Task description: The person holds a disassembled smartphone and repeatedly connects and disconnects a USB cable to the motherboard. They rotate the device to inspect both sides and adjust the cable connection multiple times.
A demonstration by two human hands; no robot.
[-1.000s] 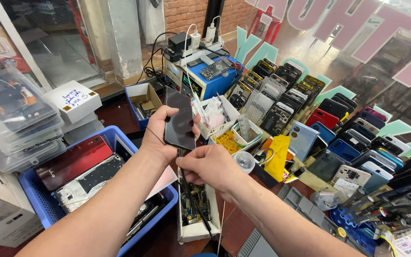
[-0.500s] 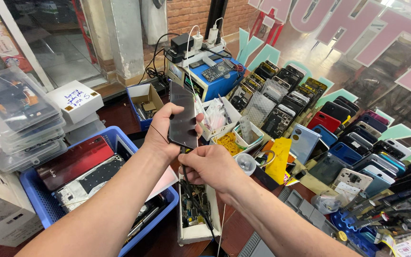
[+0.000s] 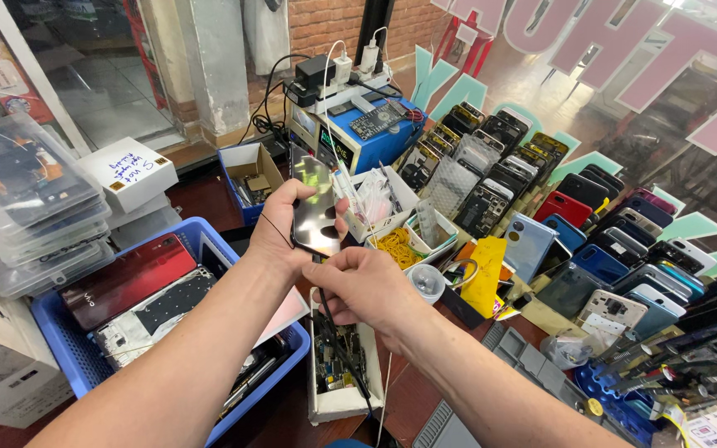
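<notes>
**Black phone held upright above a crowded repair bench**

Head view: a slim black smartphone with a glossy, reflective screen (image 3: 317, 207) is gripped in the left hand (image 3: 280, 236), the fingers being wrapped round its left edge and back while the thumb is pressed against its right edge. The phone's long axis is set nearly vertical, its lower end turned towards the right hand (image 3: 358, 290). That hand is held just below and slightly to the right of the phone, its fingers curled and pinched together on a thin black cable (image 3: 338, 348) (its upper end is seen at the phone's bottom edge, though whether it is plugged in cannot be told). The cable is trailed downwards over a narrow white tray of small parts (image 3: 338, 373).

The phone is thus carried wholly by the left hand, which is the nearer; only its bottom end is approached by the right. A blue plastic basket of phone parts (image 3: 76, 348) is placed to the left, and rows of phone back covers (image 3: 591, 249) are spread out to the right.
</notes>
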